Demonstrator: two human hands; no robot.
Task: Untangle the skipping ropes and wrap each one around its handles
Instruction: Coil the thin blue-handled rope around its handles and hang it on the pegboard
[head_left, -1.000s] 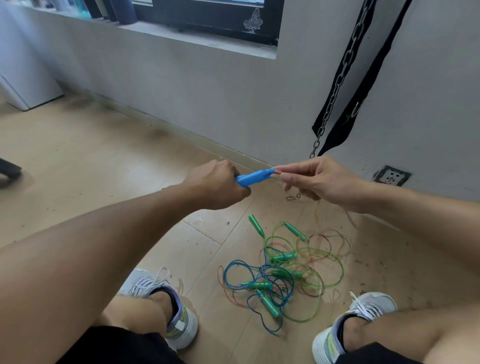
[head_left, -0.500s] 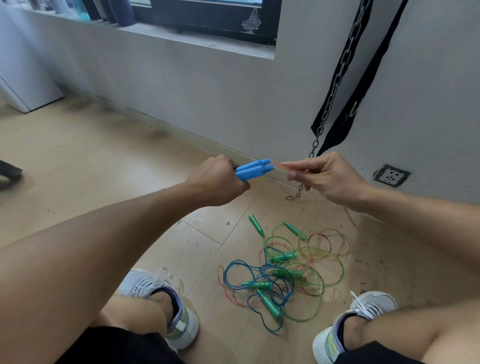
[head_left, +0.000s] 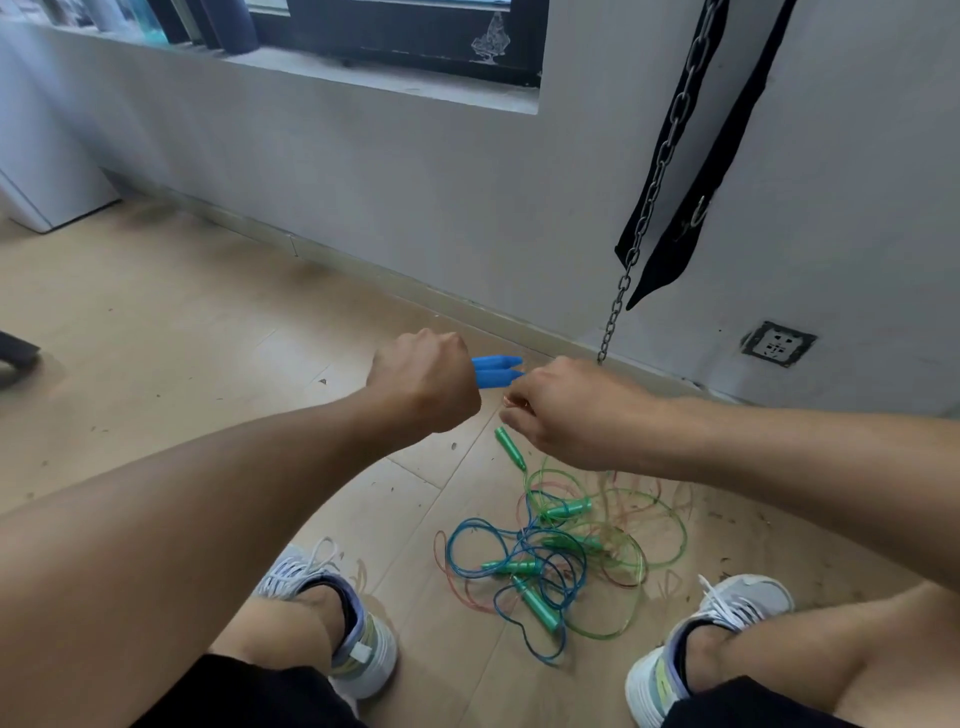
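Observation:
My left hand grips two blue handles side by side, their tips pointing right. Right beside those tips, my right hand has its fingers curled around a thin orange-pink rope that shows only faintly. On the floor between my feet lies a tangle of ropes, blue, green and reddish cords looped over each other, with several green handles in it. One green handle lies apart at the pile's far edge, just below my right hand.
My two sneakers flank the pile on the wooden floor. A grey wall runs behind, with a hanging chain, a black strap and a wall socket. A white cabinet stands at the far left.
My right hand has turned palm down and dropped a little, closing in on the handle tips. My left hand keeps hold of both blue handles.

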